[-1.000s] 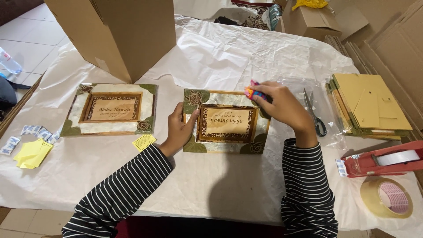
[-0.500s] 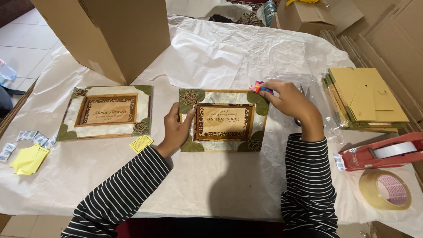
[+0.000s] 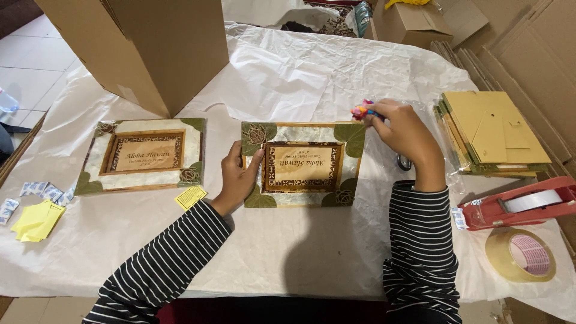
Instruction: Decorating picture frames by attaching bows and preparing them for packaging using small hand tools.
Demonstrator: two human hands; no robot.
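Observation:
A picture frame (image 3: 303, 164) with green leaf corners and a brown inner border lies flat in front of me on the white sheet (image 3: 312, 66). My left hand (image 3: 238, 177) rests on the frame's left edge, thumb on top, holding it in place. My right hand (image 3: 401, 131) hovers at the frame's top right corner, fingers pinched on a small multicoloured object (image 3: 362, 110). What that object is I cannot tell. Scissors (image 3: 403, 161) lie partly hidden under my right wrist.
A second matching frame (image 3: 144, 155) lies to the left, a yellow tag (image 3: 191, 197) beside it. A large cardboard box (image 3: 147, 45) stands behind. Yellow paper and small packets (image 3: 33, 210) lie far left. At right: stacked frame backs (image 3: 492, 132), a red tape dispenser (image 3: 519, 204), a tape roll (image 3: 521, 254).
The view has shifted slightly. My right hand with the small coloured object stays at the frame's top right corner, and my left hand keeps its hold on the left edge.

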